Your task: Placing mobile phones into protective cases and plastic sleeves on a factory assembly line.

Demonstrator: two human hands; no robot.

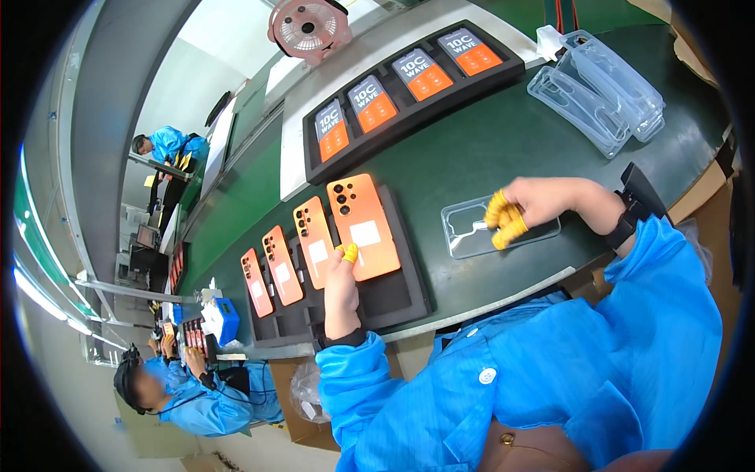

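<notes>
My left hand (342, 291) is at the lower edge of an orange phone (344, 224), its thumb in a yellow finger cot on the back. The hand's other fingers are hidden. This phone shows its cameras and a white label, at the right end of a dark tray (413, 291) with several similar phones beside it. Over to the right, my right hand (527, 208), also wearing yellow finger cots, has curled fingers on a clear phone case (464, 248) at the table. The exact contact under those fingertips is hidden.
Behind is a black tray (503, 75) of grey-and-orange printed phone-sized pieces. Clear plastic trays (598, 94) are stacked at the far right of the green table (464, 157). A pink fan (308, 30) stands at the back. A co-worker (197, 397) works at the left.
</notes>
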